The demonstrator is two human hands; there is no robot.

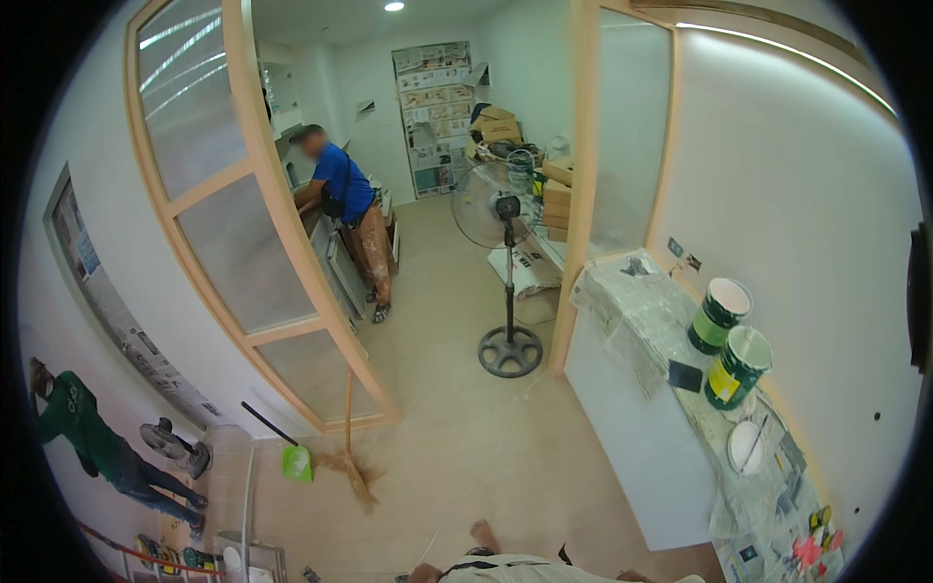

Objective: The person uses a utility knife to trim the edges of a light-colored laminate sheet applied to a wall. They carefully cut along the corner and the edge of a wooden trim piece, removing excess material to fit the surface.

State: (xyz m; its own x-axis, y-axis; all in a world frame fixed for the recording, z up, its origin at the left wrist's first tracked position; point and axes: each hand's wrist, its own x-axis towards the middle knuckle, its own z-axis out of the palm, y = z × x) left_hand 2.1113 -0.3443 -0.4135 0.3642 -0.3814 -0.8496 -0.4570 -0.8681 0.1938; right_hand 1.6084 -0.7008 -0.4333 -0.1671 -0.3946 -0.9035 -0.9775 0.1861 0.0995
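Only small bits of skin show at the lower edge, apparently parts of my left hand [425, 574] and my right hand [634, 576]. The fingers of both are cut off, and anything held is out of sight. Between them spreads light-coloured clothing [525, 569], with a bare foot [483, 532] just beyond it on the beige floor. To the right stands a white counter [632, 428] covered in plastic and newspaper. On it are two green paint buckets [741, 367], a white tub [746, 448] with a brush-like tool across it, and a dark flat pad [685, 376].
A pedestal fan [509, 291] stands in the wood-framed opening. A broom [352, 466] and a green dustpan [297, 462] lean near the glazed partition. One person in blue [345, 185] bends over a far counter; another in green [83, 423] stands left by a floor fan [175, 445].
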